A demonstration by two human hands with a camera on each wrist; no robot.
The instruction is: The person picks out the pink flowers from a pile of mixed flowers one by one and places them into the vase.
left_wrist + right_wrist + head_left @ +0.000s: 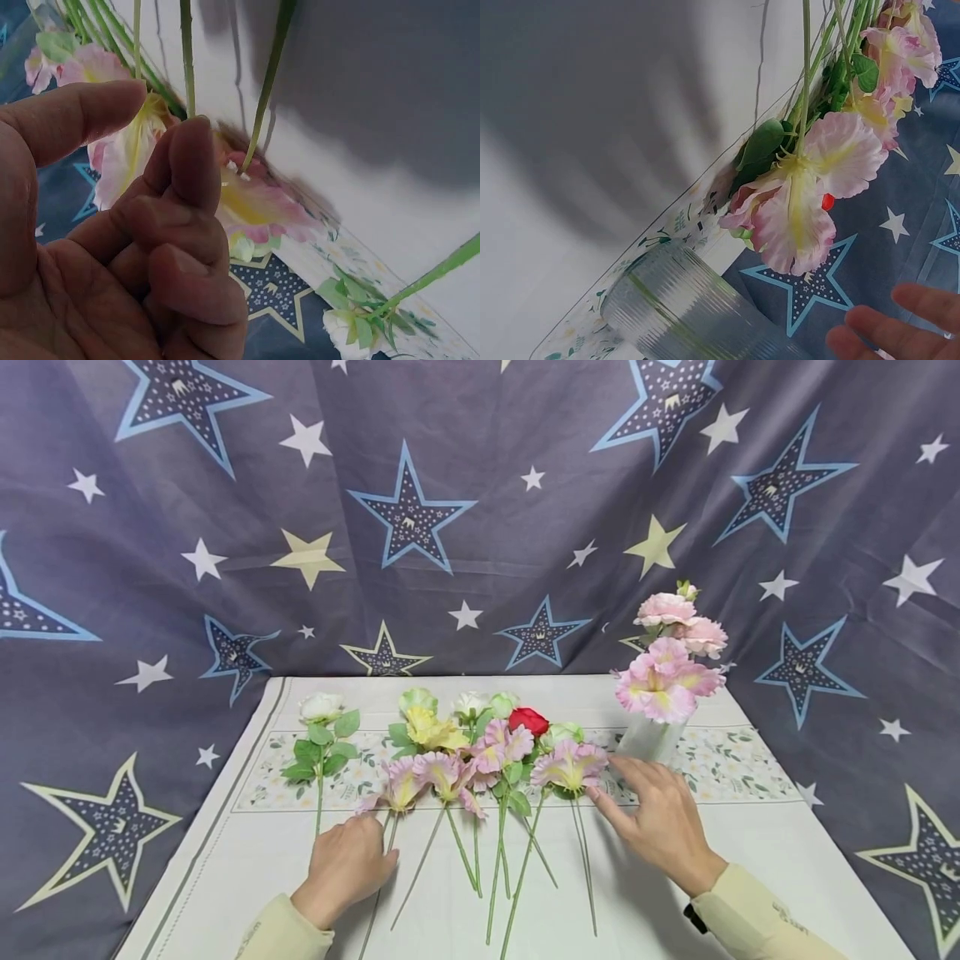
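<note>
My left hand (348, 864) hovers over the stem of the leftmost pink-and-yellow artificial flower (401, 783). In the left wrist view its fingers are loosely bent, with a gap between thumb tip (135, 96) and index fingertip (196, 139); green stems (187, 56) run behind them. My right hand (663, 814), fingers spread, is beside another pink-and-yellow flower (572, 766), its fingertips right at the petals' edge in the head view. Just behind that hand stands a ribbed clear vase (682, 300), holding a large pink flower (666, 681) and smaller pink blooms (702, 636).
A white rose (321, 707) with leaves lies at the left. Between the hands are a yellow flower (431, 729), a red rose (528, 721) and several pale green and pink blooms, stems toward me. A leaf-patterned band crosses the white tablecloth (247, 877); a star-printed curtain (465, 427) hangs behind.
</note>
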